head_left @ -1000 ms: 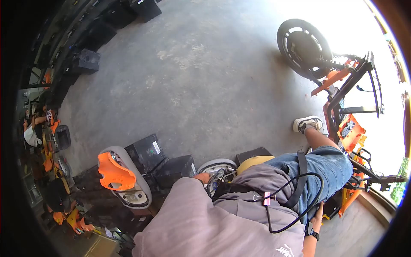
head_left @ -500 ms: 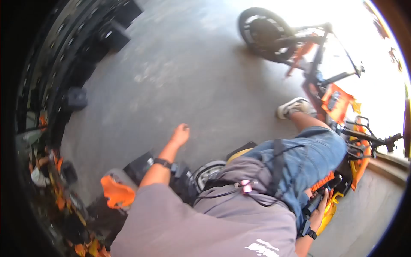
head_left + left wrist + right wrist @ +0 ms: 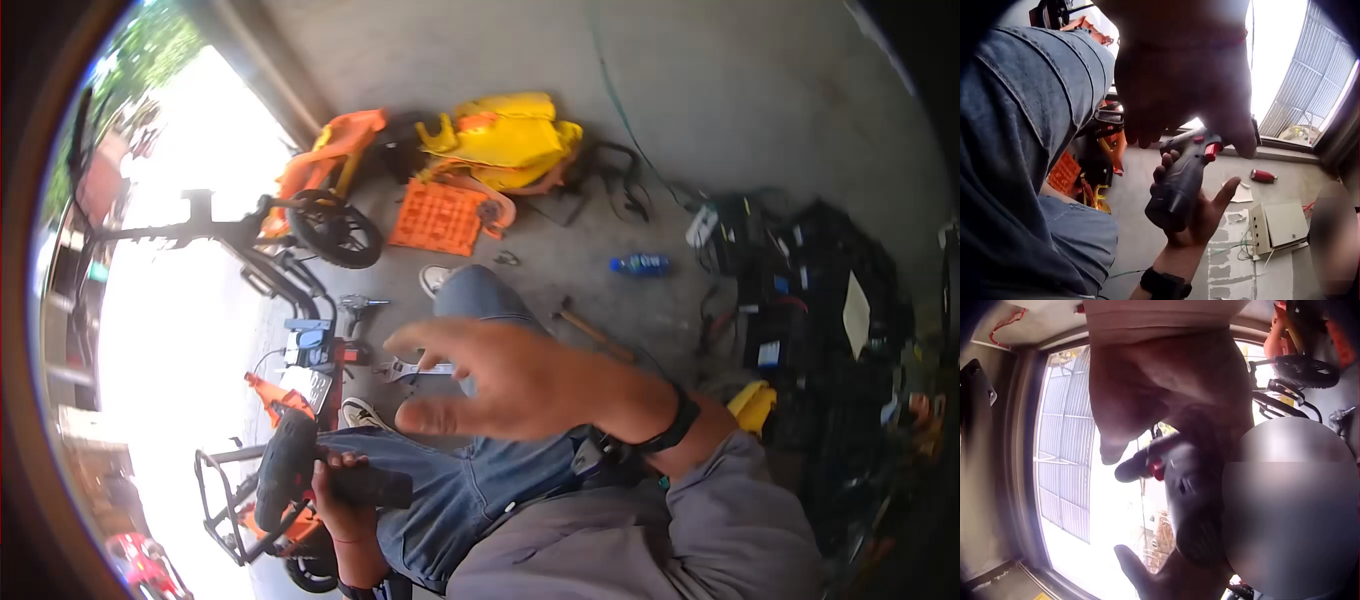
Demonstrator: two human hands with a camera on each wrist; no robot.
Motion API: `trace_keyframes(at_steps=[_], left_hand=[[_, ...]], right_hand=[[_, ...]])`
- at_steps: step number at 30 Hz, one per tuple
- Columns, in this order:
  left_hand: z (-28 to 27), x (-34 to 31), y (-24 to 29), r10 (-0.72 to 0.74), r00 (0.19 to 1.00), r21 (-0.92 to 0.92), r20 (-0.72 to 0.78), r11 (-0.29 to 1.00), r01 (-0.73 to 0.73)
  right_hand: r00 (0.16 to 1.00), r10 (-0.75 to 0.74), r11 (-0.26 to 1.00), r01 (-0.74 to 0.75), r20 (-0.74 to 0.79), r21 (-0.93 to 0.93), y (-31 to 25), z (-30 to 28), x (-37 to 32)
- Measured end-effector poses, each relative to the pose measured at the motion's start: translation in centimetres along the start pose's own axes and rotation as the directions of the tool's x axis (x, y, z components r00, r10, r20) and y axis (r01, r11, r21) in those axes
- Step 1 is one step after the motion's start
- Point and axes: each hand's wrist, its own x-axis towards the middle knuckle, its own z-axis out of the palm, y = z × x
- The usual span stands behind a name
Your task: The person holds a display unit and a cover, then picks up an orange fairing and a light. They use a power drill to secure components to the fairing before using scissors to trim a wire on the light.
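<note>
A black and red cordless drill (image 3: 285, 470) is over my lap at lower left in the head view. My left hand (image 3: 345, 520) grips its handle, fingers curled over the near side. Apart from it in that view, my right hand (image 3: 520, 385) is held over my knees, thumb apart and fingers extended. In the left wrist view, the drill (image 3: 1179, 187) shows its battery end, with my left hand (image 3: 1179, 94) at its head. My right hand (image 3: 1200, 231) overlaps the handle from behind there. The right wrist view is blurred; the drill (image 3: 1191, 494) shows below my right hand (image 3: 1166, 381).
By my feet lie a pistol-shaped tool (image 3: 352, 312) and an adjustable wrench (image 3: 415, 370). A hammer (image 3: 590, 328) and blue bottle (image 3: 640, 264) are farther right. Yellow panels (image 3: 510, 145) and an orange grid panel (image 3: 432, 217) lie ahead. A vehicle frame (image 3: 240, 240) stands left, black boxes (image 3: 780, 340) right.
The head view has swung to the right. The drill was in my right hand half a second ago; now my left hand, earlier out over the floor, holds it and my right hand is off it.
</note>
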Motion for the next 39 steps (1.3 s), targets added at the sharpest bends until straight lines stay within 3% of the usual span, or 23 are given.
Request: trace_keyframes(at_steps=[1, 2, 4, 6, 7, 9, 10, 11, 13, 15, 17, 18, 20, 21, 23, 26, 27, 28, 29, 30, 35, 37, 39], left_hand=[[-1.9, 1.8, -0.2, -0.1, 0.994, 0.064, 0.05, 0.993, 0.097], [-4.3, 4.1, -0.2, -0.1, 0.994, 0.139, -0.038, 0.985, 0.105], [-6.8, 8.5, -0.7, -0.123, 0.979, 0.326, -0.162, 0.93, 0.171], [-9.8, 12.7, 0.5, -0.27, 0.955, 0.525, -0.128, 0.798, 0.296], [-11.2, 14.5, 1.2, -0.391, 0.918, 0.615, -0.067, 0.708, 0.346], [-7.8, 15.4, 1.4, -0.401, 0.909, 0.676, -0.116, 0.638, 0.368], [-5.2, 15.1, 0.8, -0.253, 0.952, 0.782, -0.17, 0.553, 0.287], [-3.5, 15.0, 0.5, -0.087, 0.978, 0.87, -0.192, 0.445, 0.21], [-2.8, 15.0, 1.8, -0.094, 0.992, 0.954, -0.086, 0.279, 0.109], [-3.4, 15.2, 3.3, -0.142, 0.984, 0.994, 0.11, 0.012, -0.109], [-3.7, 15.7, 2.2, -0.21, 0.933, 0.923, 0.292, -0.195, -0.333], [-3.7, 16.1, 2.0, -0.204, 0.934, 0.923, 0.294, -0.195, -0.333], [-3.3, 16.2, 3.0, -0.192, 0.944, 0.931, 0.266, -0.202, -0.304], [-2.2, 16.1, 2.9, -0.194, 0.949, 0.934, 0.249, -0.21, -0.289], [-0.6, 16.1, 2.8, -0.2, 0.955, 0.941, 0.219, -0.216, -0.261], [0.0, 16.5, 3.1, -0.198, 0.965, 0.952, 0.169, -0.221, -0.212], [-1.0, 16.6, 3.8, -0.195, 0.97, 0.957, 0.143, -0.223, -0.186], [-0.8, 16.3, 3.9, -0.191, 0.975, 0.96, 0.117, -0.229, -0.16], [-0.5, 16.2, 4.0, -0.188, 0.978, 0.962, 0.094, -0.235, -0.138], [0.0, 16.6, 3.8, -0.181, 0.98, 0.965, 0.081, -0.234, -0.122], [2.7, 17.7, 2.8, -0.144, 0.99, 0.973, -0.006, -0.229, -0.027], [2.5, 16.8, 2.7, -0.103, 0.993, 0.977, -0.062, -0.209, 0.039], [1.9, 15.8, 2.9, -0.065, 0.99, 0.975, -0.125, -0.191, 0.111]], right_hand=[[0.98, 0.039, 0.999, -0.032, -0.195, 0.04, 1.8, -3.6, -3.4], [0.923, 0.077, 0.996, -0.057, -0.377, 0.064, 3.5, -6.7, -7.4], [0.704, 0.186, 0.974, -0.226, -0.685, 0.031, 9.4, -10.4, -16.4], [0.442, 0.523, 0.783, -0.587, -0.729, 0.206, 12.3, -9.8, -24.6], [0.347, 0.625, 0.718, -0.607, -0.699, 0.341, 14.7, -8.0, -28.3], [0.224, 0.799, 0.569, -0.585, -0.559, 0.578, 20.0, -1.1, -33.7], [0.183, 0.856, 0.481, -0.625, -0.483, 0.615, 22.5, 3.2, -35.3], [0.209, 0.873, 0.464, -0.63, -0.44, 0.623, 25.8, 8.4, -36.5], [0.197, 0.98, 0.079, -0.537, 0.034, 0.84, 28.5, 15.0, -35.8], [0.367, 0.928, 0.286, -0.806, 0.059, 0.518, 35.0, 24.1, -37.2], [0.086, 0.993, 0.021, -0.808, 0.083, 0.589, 37.2, 27.8, -37.4], [0.091, 0.993, 0.027, -0.809, 0.08, 0.587, 39.5, 30.2, -38.2], [0.341, 0.936, 0.338, -0.94, -0.086, -0.052, 43.3, 35.3, -40.2], [0.346, 0.936, 0.344, -0.938, -0.071, -0.043, 43.2, 36.4, -40.1], [0.335, 0.942, 0.336, -0.94, 0.032, -0.053, 43.3, 38.1, -40.1], [0.222, 0.97, 0.221, -0.975, 0.1, 0.013, 43.5, 40.0, -40.2], [0.176, 0.978, 0.18, -0.983, 0.113, -0.029, 43.5, 40.2, -40.8], [0.052, 0.986, 0.022, -0.982, 0.161, 0.185, 40.9, 37.6, -40.5], [-0.049, 0.981, -0.092, -0.968, 0.186, 0.233, 43.6, 41.3, -41.7], [-0.061, 0.98, -0.099, -0.975, 0.189, 0.199, 43.9, 41.5, -42.1], [-0.068, 0.982, -0.1, -0.978, 0.173, 0.182, 44.6, 41.0, -43.3], [0.171, 0.939, 0.227, -0.96, 0.297, -0.166, 43.1, 37.0, -43.2], [0.133, 0.963, 0.159, -0.983, 0.233, -0.095, 43.8, 38.3, -43.8]])
